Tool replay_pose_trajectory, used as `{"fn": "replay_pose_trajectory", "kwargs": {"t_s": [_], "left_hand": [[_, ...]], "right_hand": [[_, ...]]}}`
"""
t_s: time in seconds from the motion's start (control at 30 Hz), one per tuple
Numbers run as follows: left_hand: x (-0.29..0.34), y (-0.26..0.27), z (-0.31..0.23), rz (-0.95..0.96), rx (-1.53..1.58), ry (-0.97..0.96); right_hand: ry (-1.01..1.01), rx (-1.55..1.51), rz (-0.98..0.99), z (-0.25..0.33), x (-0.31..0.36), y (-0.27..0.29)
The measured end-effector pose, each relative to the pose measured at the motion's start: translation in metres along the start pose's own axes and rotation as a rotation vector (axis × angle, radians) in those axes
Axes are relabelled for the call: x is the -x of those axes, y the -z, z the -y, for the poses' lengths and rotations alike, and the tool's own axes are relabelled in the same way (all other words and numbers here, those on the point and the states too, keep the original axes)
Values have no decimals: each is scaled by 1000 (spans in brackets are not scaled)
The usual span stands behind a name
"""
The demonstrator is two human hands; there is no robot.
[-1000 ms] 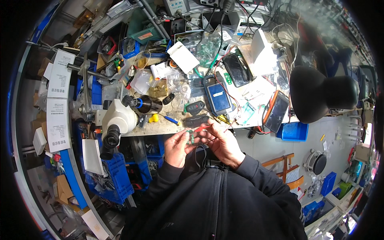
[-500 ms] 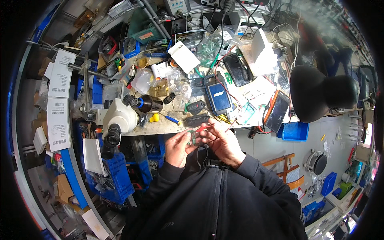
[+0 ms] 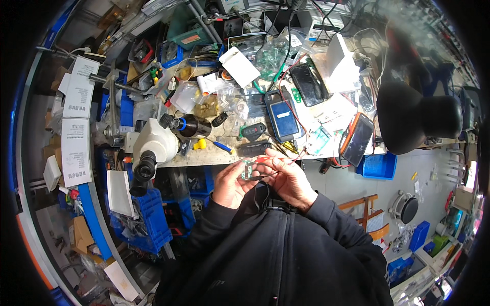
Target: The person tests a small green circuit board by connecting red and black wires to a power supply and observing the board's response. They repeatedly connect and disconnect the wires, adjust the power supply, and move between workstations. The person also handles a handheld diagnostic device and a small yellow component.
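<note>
Close in front of my chest, just off the near edge of the bench, my left hand pinches a small green circuit board by its side. My right hand grips a red test lead, whose end reaches the board's upper part. A thin black lead also runs from the right fingers to the board's lower edge; whether either tip touches it is too small to tell. Beyond the hands lie a black car key fob, a dark ribbed object and a blue-handled tool.
A white microscope stands left, beside a dark bottle. A blue-screened handheld device, a black phone and an orange-edged device lie right of centre. A black lamp head overhangs the right side.
The board is turned so more of its face shows, and the black lead is now visible against it. Both hands stay close together; the whole view has shifted slightly.
</note>
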State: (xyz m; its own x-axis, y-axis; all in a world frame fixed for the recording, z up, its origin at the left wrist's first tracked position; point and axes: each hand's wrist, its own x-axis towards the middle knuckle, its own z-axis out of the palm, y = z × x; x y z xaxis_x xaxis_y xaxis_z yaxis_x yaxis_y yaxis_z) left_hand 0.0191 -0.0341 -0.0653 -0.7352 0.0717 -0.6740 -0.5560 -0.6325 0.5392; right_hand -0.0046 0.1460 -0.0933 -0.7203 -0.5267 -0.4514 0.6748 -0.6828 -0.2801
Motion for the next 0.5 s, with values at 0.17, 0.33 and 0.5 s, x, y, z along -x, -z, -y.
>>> {"fn": "replay_pose_trajectory", "kwargs": {"t_s": [0.17,0.33,0.5], "left_hand": [[-4,4,0,18,100,25],[-6,8,-5,13,215,23],[-7,14,-13,-11,241,-14]], "right_hand": [[-17,1,13,-1,1,1],[-97,23,35,1,3,-2],[-111,72,-2,8,14,-4]]}}
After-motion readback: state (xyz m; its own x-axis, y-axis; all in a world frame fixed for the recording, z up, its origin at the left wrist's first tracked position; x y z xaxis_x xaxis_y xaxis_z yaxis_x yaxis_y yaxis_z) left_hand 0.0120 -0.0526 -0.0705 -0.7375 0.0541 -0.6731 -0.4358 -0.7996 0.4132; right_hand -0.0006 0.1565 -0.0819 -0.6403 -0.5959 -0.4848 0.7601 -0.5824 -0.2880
